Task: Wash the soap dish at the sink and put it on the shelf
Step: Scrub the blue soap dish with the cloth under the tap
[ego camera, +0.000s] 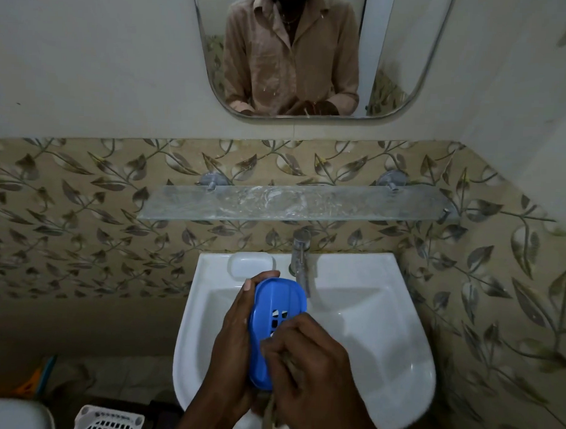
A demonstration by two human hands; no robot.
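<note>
We've got the blue soap dish [276,313] up over the white sink [367,339], tilted on edge just in front of the tap [301,260], slotted floor facing us. It looks like thin moulded plastic, so we judge it light and stiff, and slick if wet; the long rims are the sure place to take it, not the slotted floor. Our left hand [235,341] does just that, fingers curled round the far end and left rim, thumb up along the side. Our right hand [308,369] comes over the near end, knuckles up, fingers bunched on something brownish, maybe a scrubber, pressed at the slots; we can't tell what it is. We judge the scrub is on, the rinse still to do. The glass shelf [295,203] waits above, under the mirror [313,55], a white basket [112,421] down left.
</note>
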